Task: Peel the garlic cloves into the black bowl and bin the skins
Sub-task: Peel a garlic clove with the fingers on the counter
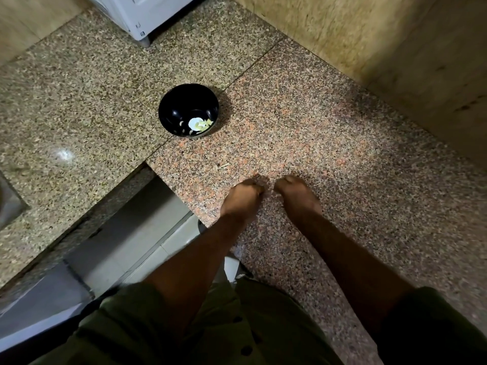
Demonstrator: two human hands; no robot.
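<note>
A speckled granite counter (303,122) carries the black bowl (188,110), peeled garlic cloves (200,124) inside. Nearer the person than the bowl, the left hand (241,197) and right hand (296,194) curl downward; whether they hold anything I cannot tell. Cloves are probably light and firm, with papery skin best pinched at the tip.

We noted bare forearms running up from the lower frame to the left hand (243,200) and right hand (296,193). Short olive-green sleeves ended near the elbows. The matching shirt front (237,325) carried dark round buttons at bottom centre.
</note>
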